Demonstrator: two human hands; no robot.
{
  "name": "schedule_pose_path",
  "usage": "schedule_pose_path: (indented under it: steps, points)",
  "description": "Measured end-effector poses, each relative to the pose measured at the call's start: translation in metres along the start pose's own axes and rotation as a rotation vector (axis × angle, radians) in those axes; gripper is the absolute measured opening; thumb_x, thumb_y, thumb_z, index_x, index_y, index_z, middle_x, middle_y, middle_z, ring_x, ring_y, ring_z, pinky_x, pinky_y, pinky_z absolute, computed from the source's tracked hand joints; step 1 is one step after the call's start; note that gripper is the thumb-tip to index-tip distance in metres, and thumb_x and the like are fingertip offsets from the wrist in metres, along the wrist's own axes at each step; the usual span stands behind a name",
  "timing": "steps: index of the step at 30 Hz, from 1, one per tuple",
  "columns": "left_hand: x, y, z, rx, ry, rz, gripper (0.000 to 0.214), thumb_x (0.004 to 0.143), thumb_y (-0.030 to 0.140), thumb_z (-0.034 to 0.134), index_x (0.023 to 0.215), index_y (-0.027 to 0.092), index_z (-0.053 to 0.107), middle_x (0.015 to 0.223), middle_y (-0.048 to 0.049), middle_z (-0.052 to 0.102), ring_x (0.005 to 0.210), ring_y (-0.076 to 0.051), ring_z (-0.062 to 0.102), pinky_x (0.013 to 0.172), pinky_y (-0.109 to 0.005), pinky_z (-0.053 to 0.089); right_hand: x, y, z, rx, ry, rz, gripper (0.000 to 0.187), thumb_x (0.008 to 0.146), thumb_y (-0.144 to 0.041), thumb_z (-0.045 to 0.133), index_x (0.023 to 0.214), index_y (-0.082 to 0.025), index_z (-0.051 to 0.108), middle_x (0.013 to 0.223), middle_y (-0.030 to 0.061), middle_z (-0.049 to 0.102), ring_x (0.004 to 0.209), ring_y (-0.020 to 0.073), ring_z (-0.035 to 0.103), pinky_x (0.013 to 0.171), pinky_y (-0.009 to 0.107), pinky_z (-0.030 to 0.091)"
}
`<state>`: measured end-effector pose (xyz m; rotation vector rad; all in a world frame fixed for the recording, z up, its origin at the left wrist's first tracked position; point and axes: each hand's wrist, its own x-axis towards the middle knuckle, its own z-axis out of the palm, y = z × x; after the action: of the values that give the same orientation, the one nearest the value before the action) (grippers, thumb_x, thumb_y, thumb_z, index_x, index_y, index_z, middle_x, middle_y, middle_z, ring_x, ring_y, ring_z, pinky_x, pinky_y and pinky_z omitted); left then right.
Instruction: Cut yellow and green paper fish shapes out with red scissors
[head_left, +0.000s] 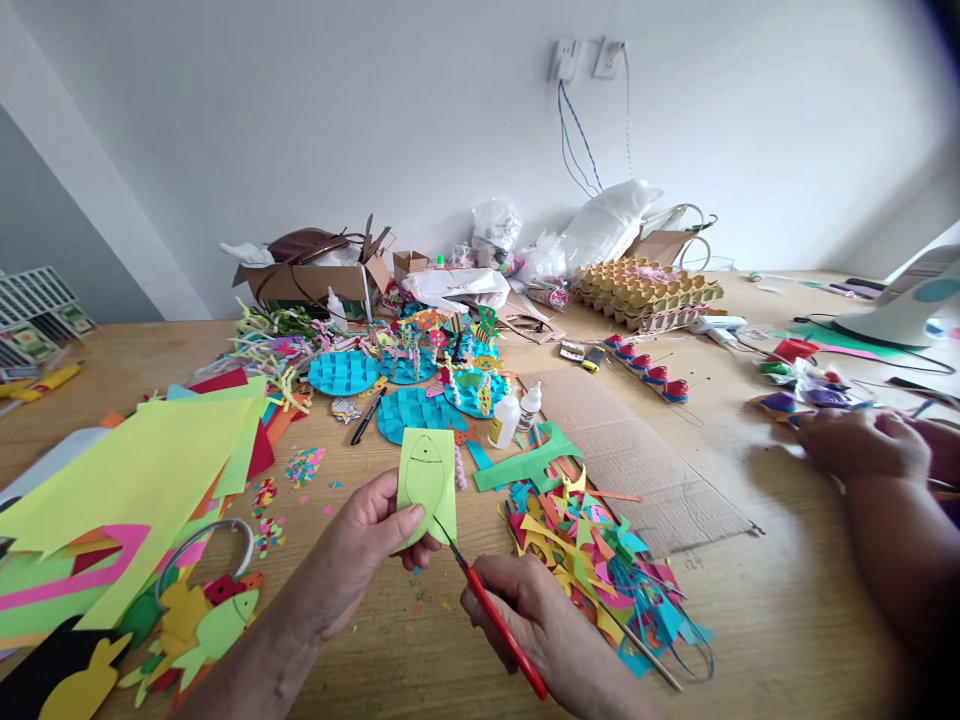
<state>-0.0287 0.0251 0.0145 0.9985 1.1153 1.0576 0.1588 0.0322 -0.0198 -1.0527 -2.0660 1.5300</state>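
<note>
My left hand (367, 540) pinches a small light-green paper (427, 480) with a fish outline drawn on it, holding it upright above the wooden table (750, 600). My right hand (532, 610) grips red-handled scissors (495, 615), whose blades touch the paper's lower right corner. Both hands are closed around what they hold.
Sheets of coloured paper (142, 470) and cut fish shapes (210, 625) lie at the left. A heap of paper scraps (600, 560) sits right of my hands. Blue paper discs (412, 410), glue bottles (504, 420), egg trays (645, 290) and boxes stand behind. Another person's hands (862, 445) work at the right.
</note>
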Motion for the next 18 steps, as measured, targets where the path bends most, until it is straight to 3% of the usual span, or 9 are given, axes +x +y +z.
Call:
schedule_pose_path:
  steps: [5,10,15,18]
  points:
    - [0.003,-0.001,-0.006,-0.013,-0.053,0.003,0.017,0.078,0.031,0.061,0.084,0.016,0.064,0.067,-0.0004,0.062,0.059,-0.012,0.052,0.055,-0.023,0.041,0.001,0.0,-0.001,-0.043,-0.003,-0.011,0.036,0.089,-0.032,0.042,0.057,-0.018,0.033,0.051,-0.0064,0.026,0.047,0.0069,0.026,0.04,0.021,0.017]
    - [0.009,0.005,-0.009,-0.075,-0.078,-0.038,0.019,0.078,0.027,0.062,0.092,0.017,0.068,0.078,-0.0025,0.068,0.069,-0.014,0.056,0.068,-0.025,0.044,0.002,-0.003,-0.002,-0.067,-0.014,0.0,0.036,0.088,-0.033,0.044,0.057,-0.018,0.033,0.051,-0.0063,0.029,0.046,0.0066,0.028,0.04,0.02,0.018]
    - [0.011,0.006,-0.002,-0.104,0.0,-0.013,0.016,0.068,0.026,0.07,0.081,0.017,0.071,0.063,0.0012,0.065,0.052,-0.011,0.049,0.056,-0.022,0.041,0.001,-0.003,0.002,0.099,-0.012,0.061,0.034,0.087,-0.037,0.044,0.059,-0.018,0.04,0.048,-0.0064,0.034,0.043,0.0068,0.034,0.039,0.018,0.023]
    - [0.008,0.002,0.003,-0.109,0.039,0.025,0.015,0.069,0.025,0.07,0.082,0.018,0.07,0.065,0.0013,0.065,0.055,-0.011,0.049,0.057,-0.021,0.04,0.002,0.002,0.008,0.255,0.002,0.088,0.038,0.085,-0.045,0.044,0.06,-0.018,0.043,0.045,-0.0063,0.039,0.04,0.0064,0.036,0.038,0.016,0.026]
